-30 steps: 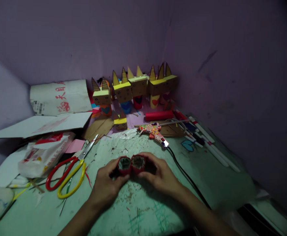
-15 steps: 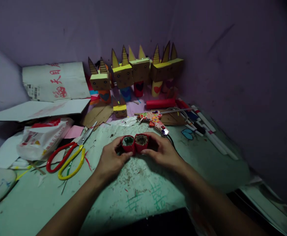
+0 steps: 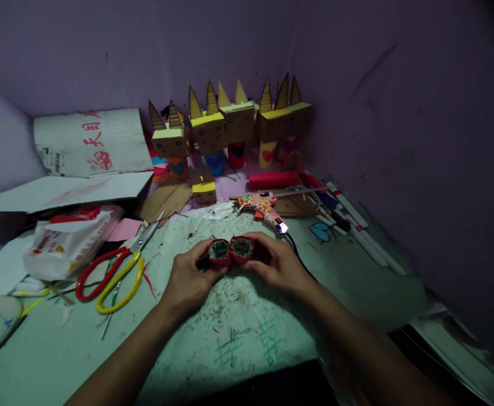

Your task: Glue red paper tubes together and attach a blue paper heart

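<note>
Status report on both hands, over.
Left hand: gripping left red tube. Right hand: gripping right red tube. Tubes side by side; glue gun just beyond.

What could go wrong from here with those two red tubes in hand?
The left hand and right hand grip the left tube and right tube; squeezing hard might dent them. The glue gun lies beyond the right hand and might burn it if hot, which I cannot tell. Its cord passes close by that hand and could snag.
</note>
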Tool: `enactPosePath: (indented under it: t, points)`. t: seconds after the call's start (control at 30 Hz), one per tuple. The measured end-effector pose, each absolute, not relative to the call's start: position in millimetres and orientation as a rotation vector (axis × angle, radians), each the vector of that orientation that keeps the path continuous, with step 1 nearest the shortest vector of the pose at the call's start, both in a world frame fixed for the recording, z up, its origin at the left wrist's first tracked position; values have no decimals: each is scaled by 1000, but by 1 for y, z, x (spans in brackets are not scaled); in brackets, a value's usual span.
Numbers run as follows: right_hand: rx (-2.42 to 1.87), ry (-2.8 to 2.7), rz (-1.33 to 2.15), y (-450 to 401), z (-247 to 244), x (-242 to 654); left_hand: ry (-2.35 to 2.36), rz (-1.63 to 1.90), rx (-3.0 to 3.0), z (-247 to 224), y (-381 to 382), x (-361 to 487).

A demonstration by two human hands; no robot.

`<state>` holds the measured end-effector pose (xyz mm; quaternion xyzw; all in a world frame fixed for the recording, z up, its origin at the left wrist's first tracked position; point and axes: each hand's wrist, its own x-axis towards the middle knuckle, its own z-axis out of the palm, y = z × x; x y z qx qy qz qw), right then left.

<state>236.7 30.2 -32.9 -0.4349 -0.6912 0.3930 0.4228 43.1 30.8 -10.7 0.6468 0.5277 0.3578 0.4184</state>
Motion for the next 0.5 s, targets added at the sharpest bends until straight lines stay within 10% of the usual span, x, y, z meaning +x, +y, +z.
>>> enactPosePath:
  t: [0.5]
  points:
    - [-1071, -1665, 1022, 31, -36, 236, 1279, 892, 1639, -16, 31, 42]
